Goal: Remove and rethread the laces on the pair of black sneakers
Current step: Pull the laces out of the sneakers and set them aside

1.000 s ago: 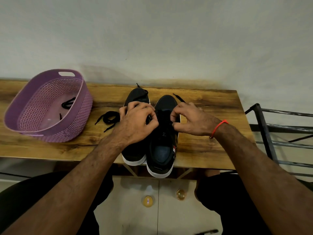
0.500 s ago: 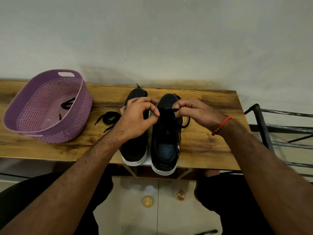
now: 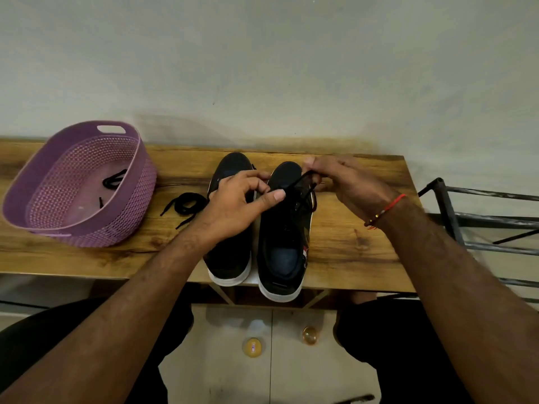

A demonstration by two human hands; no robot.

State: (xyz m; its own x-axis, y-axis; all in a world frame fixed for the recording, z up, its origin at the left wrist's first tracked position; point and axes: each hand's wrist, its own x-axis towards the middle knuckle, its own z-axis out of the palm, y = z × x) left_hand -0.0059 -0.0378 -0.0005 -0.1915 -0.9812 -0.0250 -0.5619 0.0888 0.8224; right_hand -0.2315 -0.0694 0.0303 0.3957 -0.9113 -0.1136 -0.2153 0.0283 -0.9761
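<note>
Sneakers: two black sneakers are sitting side by side in the middle of the wooden worktop (image 3: 350, 246), toes pointing at the wall and white heels sticking a little over the near edge.
Left sneaker (image 3: 230, 258): it is lying partly under the left hand.
Right sneaker (image 3: 284, 252): it is lying just beside the left sneaker, and a lace (image 3: 302, 185) is running up from its front part.
Left hand (image 3: 236, 205): it is reaching over the left sneaker, with its fingers (image 3: 275, 196) curled and its thumb tip pressing on the lace at the front of the right sneaker.
Right hand (image 3: 344, 182): it is hanging above the toe of the right sneaker, and its fingers are pinching the lace and holding it up tight.
Wrist band (image 3: 385, 209): a red string is sitting on the right wrist.
Loose lace (image 3: 185, 204): it is lying in a small pile on the worktop, between the basket and the left sneaker.
Basket (image 3: 122, 228): a purple plastic basket is standing at the left end of the worktop, with another black lace (image 3: 113, 179) lying inside it.
Rack (image 3: 481, 223): a dark metal rack is standing to the right of the worktop.
Floor: two small round things are lying on the floor under the worktop, too small to tell what they are.
</note>
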